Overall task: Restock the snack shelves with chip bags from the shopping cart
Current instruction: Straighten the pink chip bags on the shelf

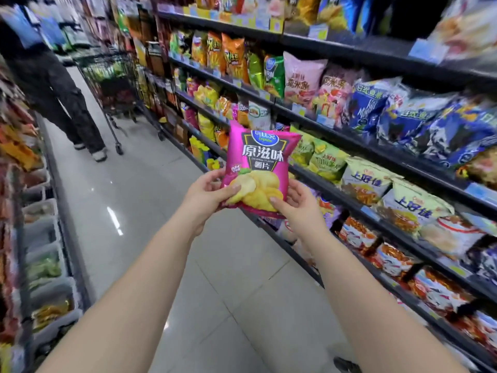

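My hands: I am holding the pink chip bag [262,160] with both hands. My left hand [207,193] is pinching its bottom left corner, with the thumb on the front and the fingers curled behind. My right hand [297,204] is pinching the bottom right part the same way.
Where the bag is: It is standing upright in the air in front of me, over the aisle floor [134,197]. It is near the snack shelves [357,48] on my right but not touching them.
How it is going to feel: I am guessing it is very light and puffy with air. Its shiny skin is looking slippery. The chips inside are likely breaking easily, so I am thinking a soft squeeze is best.
Where to hold: I am thinking the flat sealed edges at the top or bottom are the safest spots, not the fat middle.
Shopping cart: The shopping cart [113,82] is standing far down the aisle, next to another person [53,84] in dark trousers.
Hard to see: The bag is hiding my fingers behind it. It is also covering part of the shelf behind it, so I am not seeing where pink bags like this one belong. The far right shelves and the bins [40,238] on my left are looking blurry. What is lying in the cart is too dark and small to tell.
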Motion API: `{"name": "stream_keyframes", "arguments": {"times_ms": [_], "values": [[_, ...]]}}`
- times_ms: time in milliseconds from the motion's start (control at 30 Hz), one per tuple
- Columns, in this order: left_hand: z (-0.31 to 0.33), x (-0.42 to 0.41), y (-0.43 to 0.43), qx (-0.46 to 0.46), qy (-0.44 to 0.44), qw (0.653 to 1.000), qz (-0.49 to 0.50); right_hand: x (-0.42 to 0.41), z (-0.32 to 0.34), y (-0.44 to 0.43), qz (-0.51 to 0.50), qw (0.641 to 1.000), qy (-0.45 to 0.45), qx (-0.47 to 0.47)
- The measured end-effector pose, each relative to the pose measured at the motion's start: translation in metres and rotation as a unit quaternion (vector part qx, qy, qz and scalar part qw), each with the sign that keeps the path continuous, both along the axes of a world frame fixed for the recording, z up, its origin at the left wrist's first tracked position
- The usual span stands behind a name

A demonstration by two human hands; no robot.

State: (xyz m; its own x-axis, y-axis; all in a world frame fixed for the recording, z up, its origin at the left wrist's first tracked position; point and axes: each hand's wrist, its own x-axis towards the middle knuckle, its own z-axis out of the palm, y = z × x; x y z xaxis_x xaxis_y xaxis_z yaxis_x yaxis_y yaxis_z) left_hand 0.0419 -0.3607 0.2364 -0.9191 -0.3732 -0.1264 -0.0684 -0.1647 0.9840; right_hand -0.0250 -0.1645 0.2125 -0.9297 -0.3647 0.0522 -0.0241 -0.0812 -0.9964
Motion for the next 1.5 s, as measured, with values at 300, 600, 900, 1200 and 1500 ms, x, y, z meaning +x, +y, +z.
{"name": "stream_keyframes", "arguments": {"times_ms": [300, 600, 900, 1200, 1500], "values": [[0.068, -0.157, -0.05, -0.022, 0.066, 0.997, -0.03, -0.145, 0.084, -0.045, -0.046, 0.993, 0.104, 0.036], [0.225, -0.311, -0.047, -0.038, 0.198, 0.979, -0.042, -0.288, 0.235, -0.047, -0.096, 0.96, 0.262, -0.035], [0.351, -0.441, -0.004, -0.076, 0.338, 0.935, -0.082, -0.389, 0.362, -0.001, -0.184, 0.913, 0.362, -0.046], [0.397, -0.542, 0.079, -0.187, 0.437, 0.861, -0.179, -0.425, 0.394, 0.087, -0.327, 0.843, 0.425, 0.043], [0.429, -0.607, 0.13, -0.243, 0.425, 0.835, -0.252, -0.469, 0.436, 0.117, -0.433, 0.776, 0.363, 0.281]]}}
